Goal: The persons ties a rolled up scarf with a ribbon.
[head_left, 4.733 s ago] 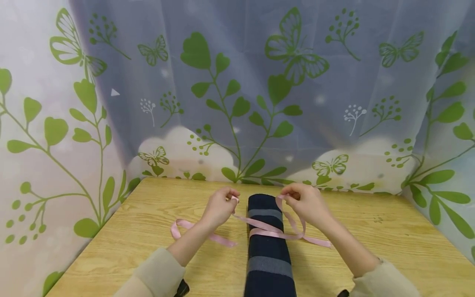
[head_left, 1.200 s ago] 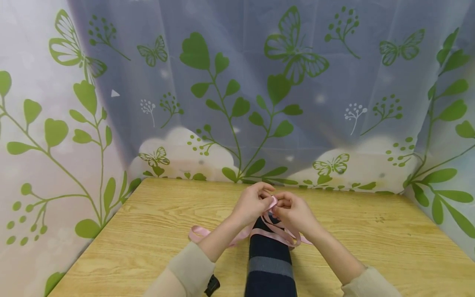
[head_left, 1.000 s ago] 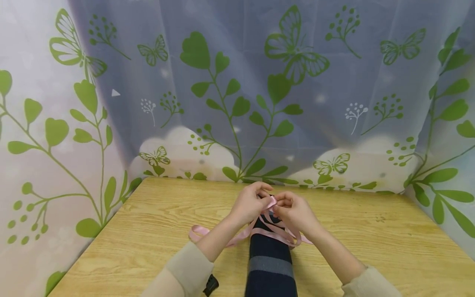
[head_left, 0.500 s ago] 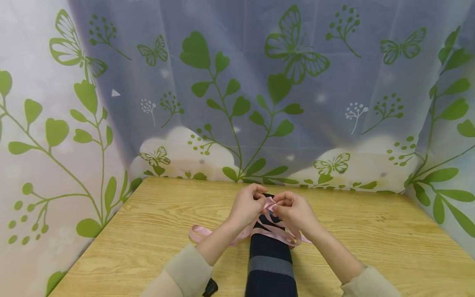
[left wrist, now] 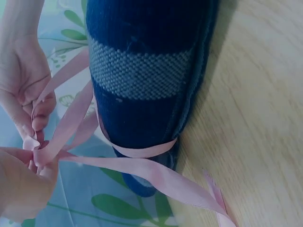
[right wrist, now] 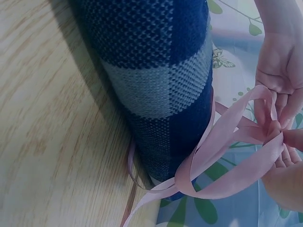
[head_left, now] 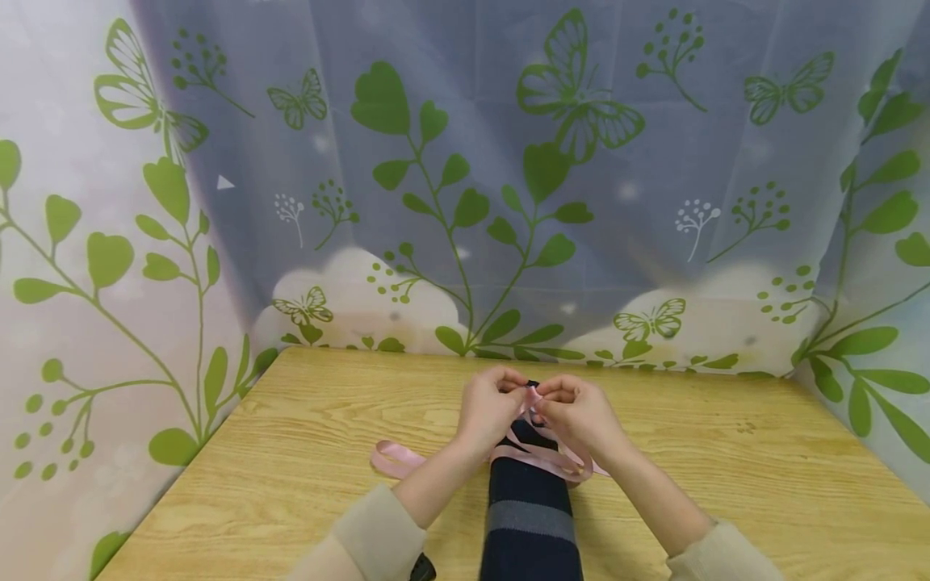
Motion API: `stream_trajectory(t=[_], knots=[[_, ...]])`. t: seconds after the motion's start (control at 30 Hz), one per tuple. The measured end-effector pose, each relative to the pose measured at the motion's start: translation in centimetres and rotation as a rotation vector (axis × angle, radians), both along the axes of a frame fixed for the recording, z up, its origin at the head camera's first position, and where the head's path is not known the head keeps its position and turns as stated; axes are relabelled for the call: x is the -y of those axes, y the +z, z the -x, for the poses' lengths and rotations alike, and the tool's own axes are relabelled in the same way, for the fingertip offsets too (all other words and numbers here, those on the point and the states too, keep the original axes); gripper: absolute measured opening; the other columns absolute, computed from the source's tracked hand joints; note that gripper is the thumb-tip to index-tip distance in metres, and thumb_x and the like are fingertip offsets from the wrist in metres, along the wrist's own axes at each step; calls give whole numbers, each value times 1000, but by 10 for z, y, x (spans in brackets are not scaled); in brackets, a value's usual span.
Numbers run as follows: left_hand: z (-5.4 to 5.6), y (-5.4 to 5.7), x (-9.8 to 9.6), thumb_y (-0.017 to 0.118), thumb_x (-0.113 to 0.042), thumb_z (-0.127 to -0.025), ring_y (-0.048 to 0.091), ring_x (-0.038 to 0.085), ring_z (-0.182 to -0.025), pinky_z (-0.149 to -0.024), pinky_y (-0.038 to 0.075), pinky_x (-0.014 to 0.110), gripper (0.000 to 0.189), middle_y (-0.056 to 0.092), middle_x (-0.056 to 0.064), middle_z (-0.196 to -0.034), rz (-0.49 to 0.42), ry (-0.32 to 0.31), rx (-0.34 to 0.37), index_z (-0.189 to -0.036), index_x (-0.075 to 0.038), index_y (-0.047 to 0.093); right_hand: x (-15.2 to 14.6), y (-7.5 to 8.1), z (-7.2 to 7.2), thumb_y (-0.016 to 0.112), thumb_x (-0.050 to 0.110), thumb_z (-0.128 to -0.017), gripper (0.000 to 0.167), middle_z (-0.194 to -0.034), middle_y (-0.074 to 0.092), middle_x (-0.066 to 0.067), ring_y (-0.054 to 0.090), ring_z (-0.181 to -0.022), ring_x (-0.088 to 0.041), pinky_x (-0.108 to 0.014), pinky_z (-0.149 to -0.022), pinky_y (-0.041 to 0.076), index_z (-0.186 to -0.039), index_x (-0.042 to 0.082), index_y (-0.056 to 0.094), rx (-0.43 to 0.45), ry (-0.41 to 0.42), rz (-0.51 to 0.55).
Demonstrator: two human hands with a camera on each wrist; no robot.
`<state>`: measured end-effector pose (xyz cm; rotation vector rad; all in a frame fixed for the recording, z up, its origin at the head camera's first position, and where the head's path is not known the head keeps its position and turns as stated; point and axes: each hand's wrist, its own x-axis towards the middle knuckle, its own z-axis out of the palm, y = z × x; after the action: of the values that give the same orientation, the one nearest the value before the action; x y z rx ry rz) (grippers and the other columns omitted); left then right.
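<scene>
A pink ribbon [head_left: 541,460] loops round a rolled navy cloth [head_left: 530,484] with grey stripes, which lies lengthwise on the table. Above the roll's far end my left hand [head_left: 488,410] pinches the ribbon between thumb and fingers. Facing it, my right hand [head_left: 584,413] pinches the ribbon too, the fingertips of both hands meeting. In the left wrist view the ribbon [left wrist: 71,118] bunches at the fingertips and loose lengths run back to the roll [left wrist: 142,75]. The right wrist view has wide slack loops of ribbon [right wrist: 227,175] between the roll [right wrist: 156,90] and the hands.
The roll rests on a wood-grain table [head_left: 327,403]. A loose curl of ribbon [head_left: 395,458] lies left of it. Behind the table's far edge hangs a curtain [head_left: 465,202] with green leaves and butterflies. A small black object [head_left: 423,567] shows beside the left sleeve [head_left: 381,528].
Earlier the hands were apart on either side of the roll, each with a ribbon end. They have come together above it, and lately the left hand shifted slightly, the ribbon bunching between the fingertips.
</scene>
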<state>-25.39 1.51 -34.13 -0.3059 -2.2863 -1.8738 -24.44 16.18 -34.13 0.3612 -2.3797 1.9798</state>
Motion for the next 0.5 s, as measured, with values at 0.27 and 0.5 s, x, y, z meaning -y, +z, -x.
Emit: stream_trajectory(t=[0.27,0.5], knots=[[-1,-1,-2,64,-3,-81,56,11,-69,-59,45,23,7,65,4,-76,-15,36,-5,-87,-3,68,0,0,-1,61,-1,-84,21,-86,66,-11,64,-79,-23,-31,-74,52,-103,-11,58,-2,-35,-12],[0,0,-2,67,-7,-82,56,10,-68,-58,45,22,6,66,4,-76,-16,63,-17,-86,-3,69,0,0,-2,64,5,-85,23,-91,67,-11,63,-84,-18,-25,-73,49,-104,-7,60,-23,-76,-66]])
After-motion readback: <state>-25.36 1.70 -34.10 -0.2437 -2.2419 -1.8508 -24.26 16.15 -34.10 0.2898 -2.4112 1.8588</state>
